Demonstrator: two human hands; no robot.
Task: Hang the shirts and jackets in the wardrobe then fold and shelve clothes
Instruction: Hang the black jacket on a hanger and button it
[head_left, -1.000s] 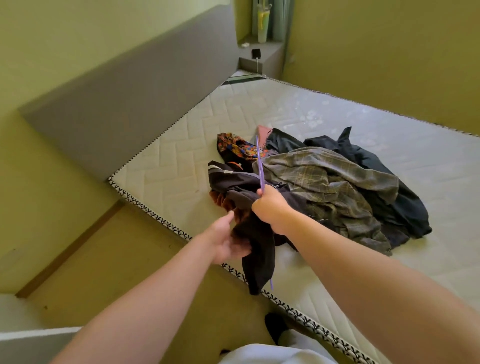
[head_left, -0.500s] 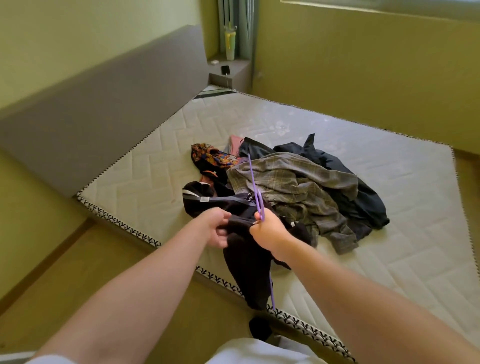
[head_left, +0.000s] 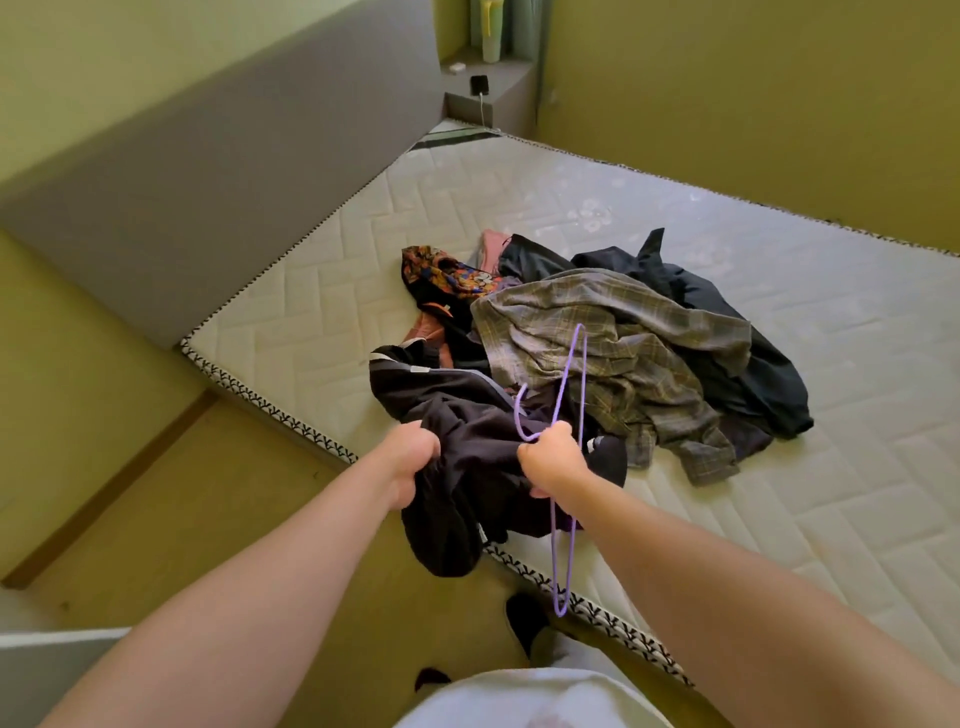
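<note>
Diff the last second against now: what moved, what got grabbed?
The left hand, reaching at the dark jacket a second ago, now grips a bunch of it. The right hand keeps the purple hanger, which has turned so its hook shows. The clothes pile on the mattress is unchanged.

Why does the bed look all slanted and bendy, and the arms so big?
Head view: the wide-angle lens bows the mattress edges and headboard and swells the left forearm and right forearm close to it; soft, yellowish light, no glare, little blur.
</note>
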